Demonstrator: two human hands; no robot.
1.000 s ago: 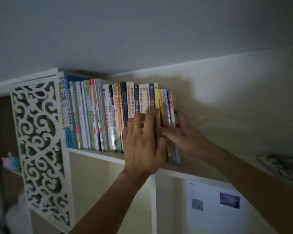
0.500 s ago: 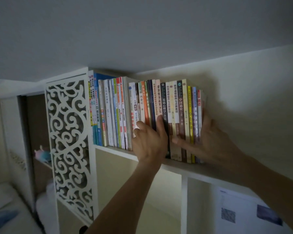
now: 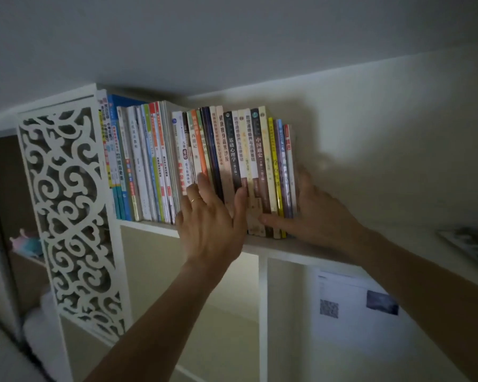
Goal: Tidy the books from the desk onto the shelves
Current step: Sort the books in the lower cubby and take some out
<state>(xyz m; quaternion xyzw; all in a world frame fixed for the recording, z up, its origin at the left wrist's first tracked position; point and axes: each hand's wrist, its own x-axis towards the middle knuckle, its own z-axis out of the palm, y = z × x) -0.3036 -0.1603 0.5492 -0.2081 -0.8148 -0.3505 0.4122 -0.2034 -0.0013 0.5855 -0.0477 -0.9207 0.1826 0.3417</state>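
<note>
The shelf [image 3: 295, 250] runs from about 9 o'clock down toward 3 o'clock, and a long row of books [image 3: 193, 161] already stands upright on it, packed against the white fretwork side panel [image 3: 66, 216] at 9 o'clock. By the look of it the shelving is well along, and this step is squaring up the row. No tabletop is in view, so whether more books wait there cannot be told.

Open room lies to 3 o'clock of the row: bare shelf up to some flat-lying printed matter [image 3: 469, 244] at the far right edge. The ceiling sits close above the book tops, so anything added would have to slide in from the front.

The left hand [image 3: 213, 227] lies flat, fingers straight, its grip holding nothing, pressing the spines near the row's middle. The right hand [image 3: 315, 213], blurred, braces the row's free end, thumb along the spine bottoms; it seems to press rather than clasp.
</note>
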